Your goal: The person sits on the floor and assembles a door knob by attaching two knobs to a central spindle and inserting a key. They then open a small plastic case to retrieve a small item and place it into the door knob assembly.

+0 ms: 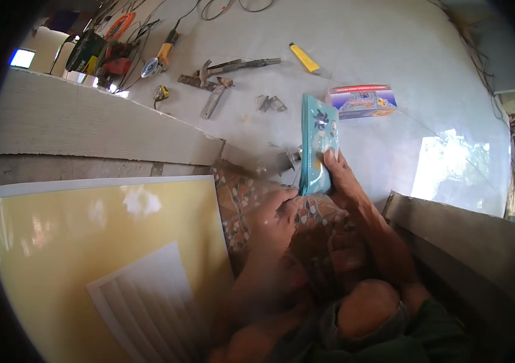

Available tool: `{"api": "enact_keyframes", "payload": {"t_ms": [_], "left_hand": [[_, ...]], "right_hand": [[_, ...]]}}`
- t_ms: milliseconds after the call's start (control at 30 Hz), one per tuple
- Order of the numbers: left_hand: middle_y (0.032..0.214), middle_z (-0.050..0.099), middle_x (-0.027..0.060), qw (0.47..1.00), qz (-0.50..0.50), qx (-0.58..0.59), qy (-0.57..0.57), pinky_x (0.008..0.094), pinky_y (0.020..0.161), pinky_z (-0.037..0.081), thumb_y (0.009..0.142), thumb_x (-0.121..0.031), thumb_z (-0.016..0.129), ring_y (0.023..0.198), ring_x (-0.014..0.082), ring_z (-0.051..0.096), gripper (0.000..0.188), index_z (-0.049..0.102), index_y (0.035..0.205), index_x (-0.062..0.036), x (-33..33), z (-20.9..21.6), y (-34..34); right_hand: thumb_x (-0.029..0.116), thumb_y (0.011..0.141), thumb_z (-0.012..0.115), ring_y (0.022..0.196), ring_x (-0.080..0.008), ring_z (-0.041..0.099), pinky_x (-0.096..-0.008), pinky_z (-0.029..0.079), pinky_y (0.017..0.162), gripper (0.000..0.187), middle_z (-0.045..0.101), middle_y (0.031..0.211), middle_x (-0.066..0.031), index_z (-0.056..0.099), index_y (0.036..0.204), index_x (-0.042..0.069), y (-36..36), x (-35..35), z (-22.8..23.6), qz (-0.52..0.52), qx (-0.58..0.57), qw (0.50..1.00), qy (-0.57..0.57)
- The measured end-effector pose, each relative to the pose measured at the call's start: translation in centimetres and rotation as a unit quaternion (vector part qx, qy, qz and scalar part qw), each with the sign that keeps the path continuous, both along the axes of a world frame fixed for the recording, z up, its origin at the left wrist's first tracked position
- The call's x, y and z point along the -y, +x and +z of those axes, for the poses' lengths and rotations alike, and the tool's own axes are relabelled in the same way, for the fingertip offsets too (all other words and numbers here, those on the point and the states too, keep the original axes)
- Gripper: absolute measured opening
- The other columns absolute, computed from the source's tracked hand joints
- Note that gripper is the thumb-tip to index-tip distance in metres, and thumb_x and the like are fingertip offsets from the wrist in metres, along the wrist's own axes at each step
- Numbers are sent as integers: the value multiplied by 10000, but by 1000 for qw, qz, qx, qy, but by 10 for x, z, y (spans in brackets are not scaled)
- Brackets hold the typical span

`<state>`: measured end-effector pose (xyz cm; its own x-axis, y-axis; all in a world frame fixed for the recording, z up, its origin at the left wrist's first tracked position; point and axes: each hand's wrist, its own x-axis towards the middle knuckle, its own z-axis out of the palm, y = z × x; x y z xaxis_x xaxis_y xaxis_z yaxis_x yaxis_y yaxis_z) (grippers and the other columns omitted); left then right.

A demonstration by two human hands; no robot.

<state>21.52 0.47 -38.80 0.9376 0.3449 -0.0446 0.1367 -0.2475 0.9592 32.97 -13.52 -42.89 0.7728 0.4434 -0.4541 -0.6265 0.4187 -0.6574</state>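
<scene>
A flat teal packet (319,142) with small printed pictures stands tilted upward in front of me. My right hand (343,175) grips its right side, thumb lying over the printed face. At the packet's lower left corner is my left hand (278,213), its fingers curled closed around that corner; the fingertips are partly hidden and slightly blurred. Just behind the packet, a purple and red printed box (363,101) lies on the pale tiled surface. A dark metal piece (285,162), partly covered by the packet, is close to its left side.
Farther off on the tiles lie a yellow tube (305,58), a hammer (205,74), a metal square (214,100), a tape measure (160,93) and an angle grinder (164,53) with its cord. A yellow panel (106,236) fills the left; a grey ledge (469,227) runs along the right.
</scene>
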Motion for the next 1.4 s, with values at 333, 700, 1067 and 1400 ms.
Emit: {"api": "enact_keyframes", "payload": {"t_ms": [333,700,1067,1400], "left_hand": [[997,734,141,980,-140,-113,-88,304,841,530,903,-35,663,913,179,687,175,724,1063,0,-1,34,-24],[933,566,156,987,-130,52,84,441,830,458,907,-4,598,911,360,567,53,588,958,-18,33,-9,-25],[953,524,207,978,-166,47,121,480,777,459,897,15,557,889,409,550,101,507,982,-8,38,-24,-19],[911,531,220,972,-205,42,108,487,688,493,923,-31,544,807,429,573,96,482,988,4,74,-60,-78]], "right_hand": [[360,723,898,1064,-206,657,-348,591,846,928,625,1194,-83,389,1434,48,-51,47,-25,162,-28,978,125],[366,796,810,1125,-215,642,-380,554,906,728,655,1189,-91,509,1372,37,-88,78,-43,203,19,978,30],[335,854,742,1160,-223,625,-386,516,957,634,653,1208,-100,526,1368,33,-117,105,1,230,87,965,-87],[307,906,681,1191,-231,609,-392,482,1003,553,651,1226,-109,541,1364,30,-138,138,17,238,115,951,-160]]}}
